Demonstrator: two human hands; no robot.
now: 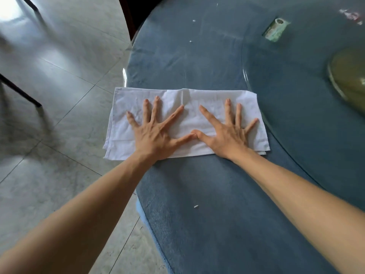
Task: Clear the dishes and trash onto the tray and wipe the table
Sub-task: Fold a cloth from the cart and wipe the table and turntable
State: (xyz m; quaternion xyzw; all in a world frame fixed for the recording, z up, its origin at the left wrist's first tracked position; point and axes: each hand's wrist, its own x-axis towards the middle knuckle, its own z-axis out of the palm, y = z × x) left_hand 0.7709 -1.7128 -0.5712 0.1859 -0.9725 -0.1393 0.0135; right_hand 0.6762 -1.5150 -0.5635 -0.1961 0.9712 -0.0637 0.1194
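Observation:
A folded white cloth (189,99) lies flat on the round blue table (213,224), with its left end hanging past the table's edge. My left hand (156,131) and my right hand (227,133) both press down on the cloth, palms flat and fingers spread wide, thumbs touching in the middle. Neither hand grips the cloth. A few small white crumbs (196,206) dot the table, one close to me and two farther off (194,20).
A glass turntable (296,119) covers the table's right part. On it lie a small green wrapper (275,29), some red-and-white trash (351,15) and a blurred olive-coloured base (347,76). Grey tiled floor and dark chair legs (21,91) are at left.

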